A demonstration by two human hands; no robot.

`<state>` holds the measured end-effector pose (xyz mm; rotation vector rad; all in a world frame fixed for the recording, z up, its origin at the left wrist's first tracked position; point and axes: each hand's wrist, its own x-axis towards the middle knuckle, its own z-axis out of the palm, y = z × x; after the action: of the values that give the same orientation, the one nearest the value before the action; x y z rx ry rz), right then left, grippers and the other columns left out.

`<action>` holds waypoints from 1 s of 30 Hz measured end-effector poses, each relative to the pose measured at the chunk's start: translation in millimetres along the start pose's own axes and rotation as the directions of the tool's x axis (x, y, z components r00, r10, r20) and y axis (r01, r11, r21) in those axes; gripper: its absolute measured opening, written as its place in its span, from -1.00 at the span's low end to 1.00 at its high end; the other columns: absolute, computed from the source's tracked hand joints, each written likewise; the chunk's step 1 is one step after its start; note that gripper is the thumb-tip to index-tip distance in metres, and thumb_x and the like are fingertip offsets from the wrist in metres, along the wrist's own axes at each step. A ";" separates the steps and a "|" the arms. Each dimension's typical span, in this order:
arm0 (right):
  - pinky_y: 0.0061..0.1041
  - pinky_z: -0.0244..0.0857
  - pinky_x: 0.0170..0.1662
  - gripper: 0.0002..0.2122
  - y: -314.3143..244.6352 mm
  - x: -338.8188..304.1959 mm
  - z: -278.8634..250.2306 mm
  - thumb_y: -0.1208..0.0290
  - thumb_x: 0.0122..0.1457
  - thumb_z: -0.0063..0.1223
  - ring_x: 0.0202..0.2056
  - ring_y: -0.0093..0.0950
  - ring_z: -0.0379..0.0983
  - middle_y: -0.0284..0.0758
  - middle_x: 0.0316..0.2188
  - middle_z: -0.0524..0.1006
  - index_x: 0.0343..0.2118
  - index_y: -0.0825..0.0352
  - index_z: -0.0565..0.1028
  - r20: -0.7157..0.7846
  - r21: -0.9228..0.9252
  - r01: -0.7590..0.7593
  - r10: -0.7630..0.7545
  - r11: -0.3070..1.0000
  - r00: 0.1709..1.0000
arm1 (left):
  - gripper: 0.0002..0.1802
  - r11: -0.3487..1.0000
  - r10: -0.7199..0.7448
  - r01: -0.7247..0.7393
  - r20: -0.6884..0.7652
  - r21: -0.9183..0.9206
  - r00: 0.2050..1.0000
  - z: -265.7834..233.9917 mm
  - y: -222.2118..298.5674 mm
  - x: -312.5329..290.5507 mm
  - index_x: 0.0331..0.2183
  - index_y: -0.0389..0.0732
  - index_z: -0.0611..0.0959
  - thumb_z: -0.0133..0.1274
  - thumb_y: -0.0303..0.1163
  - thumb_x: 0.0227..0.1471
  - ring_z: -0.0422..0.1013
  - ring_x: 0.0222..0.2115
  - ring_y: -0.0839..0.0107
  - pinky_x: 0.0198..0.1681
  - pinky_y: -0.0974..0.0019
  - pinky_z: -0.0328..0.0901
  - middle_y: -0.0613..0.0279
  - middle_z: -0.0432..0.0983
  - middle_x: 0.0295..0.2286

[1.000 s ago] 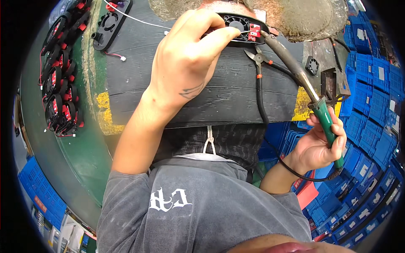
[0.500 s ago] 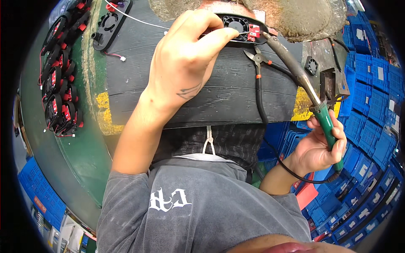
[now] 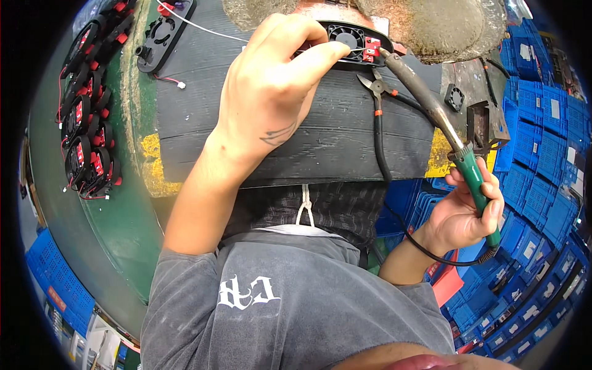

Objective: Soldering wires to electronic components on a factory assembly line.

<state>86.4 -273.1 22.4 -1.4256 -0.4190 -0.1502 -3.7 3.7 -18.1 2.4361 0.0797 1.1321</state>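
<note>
My right hand [image 3: 464,213] is closed round the green handle of a soldering iron [image 3: 425,98]. The iron's tip is at the right edge of a small red part [image 3: 371,49] in a black housing; whether they touch I cannot tell. Beside the red part, a black fan [image 3: 345,38] sits in the same housing [image 3: 381,36]. My left hand [image 3: 277,74] lies over the housing's left part, thumb and forefinger pinching a thin solder wire [image 3: 361,49] that reaches the red part. A pale strand [image 3: 203,27] runs from the upper left to this hand.
Cutting pliers [image 3: 378,92] lie below the housing on the black mat [image 3: 271,166]. To the right are a loose fan [image 3: 454,97] and a metal bracket [image 3: 487,123]. An empty-looking black housing [image 3: 163,37] and several fan assemblies [image 3: 80,154] lie left. Blue crates [image 3: 536,148] stand right.
The soldering iron and my right hand have shifted slightly left, with the tip a little lower and closer to the red part. My left hand stays almost still.
</note>
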 end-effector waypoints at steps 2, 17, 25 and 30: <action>-0.33 0.55 -0.55 -0.64 0.1 0.5 1.0 0.18 0.22 -0.18 -0.53 -0.09 0.57 0.03 -0.25 0.53 -0.36 0.45 0.49 0.013 0.009 0.002 -0.002 1.000 1.000 | -0.68 1.000 0.002 -0.002 -0.009 0.003 1.000 0.3 -0.2 0.1 -0.31 -0.24 0.73 0.22 -0.69 -0.24 0.44 -0.37 0.26 -0.29 0.30 0.36 0.20 0.47 -0.42; -0.34 0.55 -0.55 -0.64 -4.8 -1.5 -3.2 0.16 0.22 -0.18 -0.50 -0.08 0.58 0.03 -0.22 0.51 -0.33 0.44 0.49 -0.003 0.016 0.015 -0.015 1.000 1.000 | -0.68 1.000 0.004 -0.003 -0.015 0.009 1.000 -0.5 0.3 -1.1 -0.32 -0.24 0.73 0.22 -0.69 -0.24 0.44 -0.37 0.26 -0.29 0.29 0.36 0.20 0.47 -0.42; -0.33 0.57 -0.41 -0.66 -9.8 -1.4 -5.6 0.20 0.29 -0.24 -0.44 -0.14 0.61 0.04 -0.12 0.54 -0.31 0.36 0.52 0.078 0.046 0.003 -0.007 0.999 0.997 | -0.70 1.000 0.004 -0.004 0.008 -0.015 1.000 0.4 -0.2 -1.6 -0.32 -0.22 0.74 0.22 -0.67 -0.22 0.43 -0.37 0.28 -0.31 0.31 0.36 0.21 0.46 -0.41; -0.33 0.56 -0.42 -0.66 -8.0 -2.1 -4.8 0.20 0.28 -0.24 -0.47 -0.16 0.61 0.03 -0.13 0.54 -0.32 0.37 0.52 0.093 0.037 0.001 -0.004 0.999 0.996 | -0.70 1.000 -0.016 0.016 0.007 -0.008 1.000 -1.0 10.2 6.1 -0.32 -0.21 0.74 0.23 -0.66 -0.21 0.44 -0.37 0.29 -0.31 0.32 0.37 0.22 0.46 -0.40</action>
<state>82.6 -279.2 28.6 -1.3988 -0.4975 -0.0780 -1.7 -3.7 -9.0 2.4279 0.0926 1.1145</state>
